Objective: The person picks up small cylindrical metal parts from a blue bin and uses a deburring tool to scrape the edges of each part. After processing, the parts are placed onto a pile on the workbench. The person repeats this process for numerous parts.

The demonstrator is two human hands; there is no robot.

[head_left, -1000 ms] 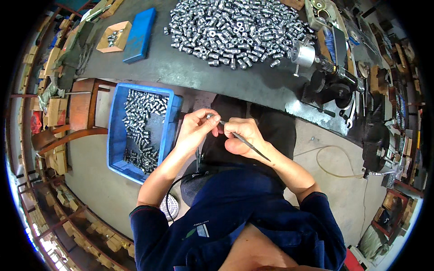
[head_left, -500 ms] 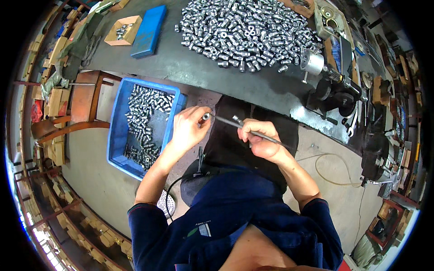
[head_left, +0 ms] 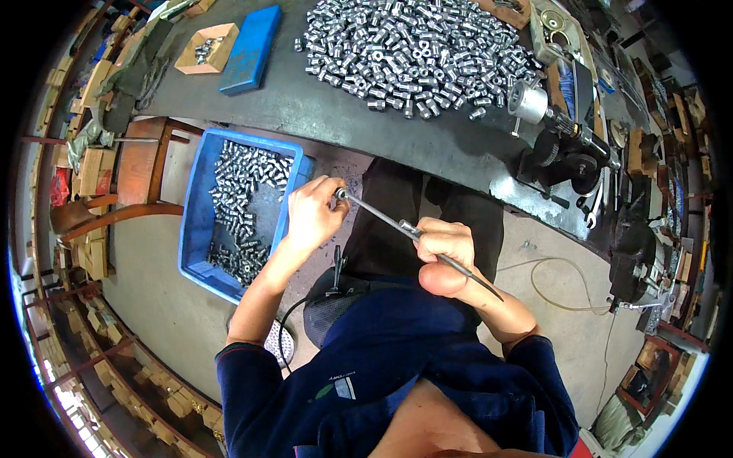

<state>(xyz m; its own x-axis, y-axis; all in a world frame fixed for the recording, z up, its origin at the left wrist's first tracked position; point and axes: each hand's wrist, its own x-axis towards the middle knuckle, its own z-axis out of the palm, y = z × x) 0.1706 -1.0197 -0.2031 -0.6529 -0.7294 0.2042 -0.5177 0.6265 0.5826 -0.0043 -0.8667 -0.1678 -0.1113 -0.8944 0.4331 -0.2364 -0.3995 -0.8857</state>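
My left hand [head_left: 313,215] is closed on a small silver metal fitting [head_left: 340,194], its hole facing my right hand. In my right hand [head_left: 444,256] is a slim grey file [head_left: 378,214], gripped part-way along. The file's far tip meets the opening of the fitting; how deep it goes in I cannot tell. Its thin tail sticks out past my right wrist. A second silver fitting [head_left: 409,227] sits at the fingers of my right hand, alongside the file. To the left of my left hand stands a blue plastic bin [head_left: 188,206] part-filled with similar fittings.
A large heap of silver fittings [head_left: 412,57] covers the dark workbench [head_left: 305,114] ahead. A blue flat box [head_left: 252,49] and a small open carton [head_left: 223,47] lie left of it. A clamp-like machine [head_left: 565,145] stands at the right. A wooden chair [head_left: 141,160] is beyond the bin.
The file has come into line with the fitting in my left hand, its tip now at the hole. My right hand has turned and lowered slightly; the left has shifted a little left.
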